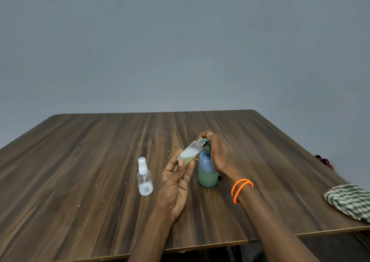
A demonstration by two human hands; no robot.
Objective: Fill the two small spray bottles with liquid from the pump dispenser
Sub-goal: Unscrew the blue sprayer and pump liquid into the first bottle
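Dark wood-grain bench, rounded far corners, against plain grey-blue wall. Left hand palm-up, thumb and fingers pinching base of uncapped bottle, tilted, neck touching pump spout; bottle part-filled, pale liquid. Right hand curled over head of dispenser, fingers on pump top; orange bands on wrist. Dispenser upright on bench centre, blue-green. Second bottle, capped, upright, left of hands, apart; whitish liquid at bottom. Checked cloth at right bench edge.
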